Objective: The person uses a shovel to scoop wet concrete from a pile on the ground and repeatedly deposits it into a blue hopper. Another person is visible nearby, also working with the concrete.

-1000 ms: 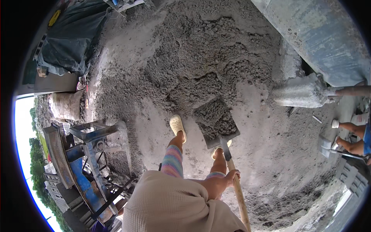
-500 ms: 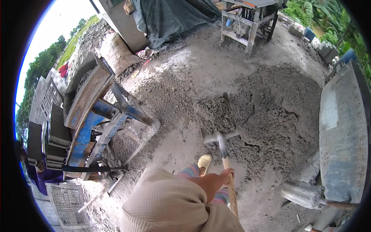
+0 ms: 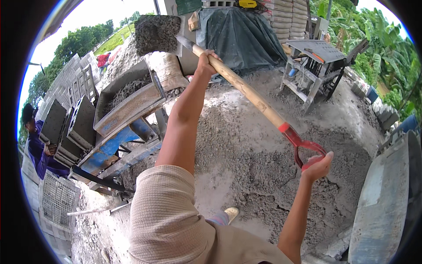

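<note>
One shovel (image 3: 246, 91) was raised near a metal trough (image 3: 128, 112), left hand (image 3: 208, 60) wrapped round its shaft (image 3: 268, 112), likely bearing the weight of grey mix (image 3: 156, 35), right hand (image 3: 320, 165) closed round its red grip (image 3: 303, 143), likely steadying.

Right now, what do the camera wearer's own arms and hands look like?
The left hand and right hand are ungloved, with nothing visible on either wrist. A loose, beige, waffle-textured fabric short sleeve ends partway down the left arm; the right forearm is bare.
</note>
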Demonstrator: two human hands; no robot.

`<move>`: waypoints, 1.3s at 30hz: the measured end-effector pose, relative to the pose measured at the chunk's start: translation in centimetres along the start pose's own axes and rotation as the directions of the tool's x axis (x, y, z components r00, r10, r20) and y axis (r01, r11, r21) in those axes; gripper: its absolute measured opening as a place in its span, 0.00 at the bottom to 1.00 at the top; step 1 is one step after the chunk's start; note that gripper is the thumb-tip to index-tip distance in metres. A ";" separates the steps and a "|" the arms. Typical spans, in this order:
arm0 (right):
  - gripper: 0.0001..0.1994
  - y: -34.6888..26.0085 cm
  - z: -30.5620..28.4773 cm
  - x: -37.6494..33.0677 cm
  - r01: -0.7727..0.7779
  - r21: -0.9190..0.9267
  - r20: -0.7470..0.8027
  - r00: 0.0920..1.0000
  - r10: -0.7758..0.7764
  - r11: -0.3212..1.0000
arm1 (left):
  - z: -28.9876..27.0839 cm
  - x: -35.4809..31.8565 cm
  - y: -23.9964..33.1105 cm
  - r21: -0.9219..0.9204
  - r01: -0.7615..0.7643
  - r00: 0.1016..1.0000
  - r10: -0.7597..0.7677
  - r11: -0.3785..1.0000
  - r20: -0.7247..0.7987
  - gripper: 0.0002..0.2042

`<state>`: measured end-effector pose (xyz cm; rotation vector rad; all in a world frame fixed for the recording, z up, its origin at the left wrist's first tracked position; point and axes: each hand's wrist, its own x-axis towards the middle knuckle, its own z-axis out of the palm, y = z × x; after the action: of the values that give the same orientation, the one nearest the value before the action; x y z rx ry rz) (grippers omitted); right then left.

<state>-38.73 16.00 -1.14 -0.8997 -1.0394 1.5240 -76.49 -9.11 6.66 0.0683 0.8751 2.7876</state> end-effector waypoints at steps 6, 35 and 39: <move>0.19 0.6 10.3 -5.3 0.728 0.462 0.372 0.360 -0.856 0.507 | -8.4 -2.7 10.0 -0.129 -0.270 0.962 0.272 0.954 0.003 0.07; 0.24 -2.0 -51.0 -42.3 -0.533 -0.052 -0.872 0.436 0.222 0.844 | -20.8 -53.2 -35.1 -0.093 0.992 0.037 -0.919 0.080 -0.393 0.06; 0.22 -7.4 -56.4 -56.0 -0.604 -0.037 -0.940 0.292 0.177 0.796 | -28.1 -69.6 -34.1 -0.085 0.976 -0.215 -0.840 -0.200 -0.499 0.07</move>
<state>26.07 -29.28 -12.01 -2.1357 -0.2254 0.8498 -5.09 -13.00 -34.39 -0.8333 0.8483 0.9739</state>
